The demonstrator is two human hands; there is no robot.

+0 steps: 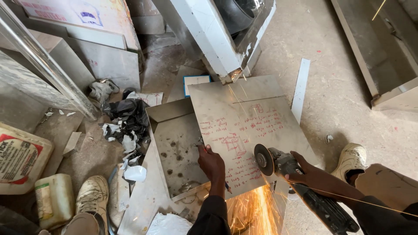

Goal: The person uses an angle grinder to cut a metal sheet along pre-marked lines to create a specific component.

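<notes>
A steel sheet marked with red sketches and figures lies tilted over an open metal box. My left hand presses on the sheet's left edge, holding it down. My right hand grips the body of an angle grinder, whose disc meets the sheet near its lower right edge. Orange sparks spray downward from the cut. The grinder's black rear handle runs toward the lower right.
My dusty shoes rest at lower left and at right. Crumpled black plastic and paper scraps lie left of the box. A plastic jug and a sack sit far left. A white metal frame stands behind the sheet.
</notes>
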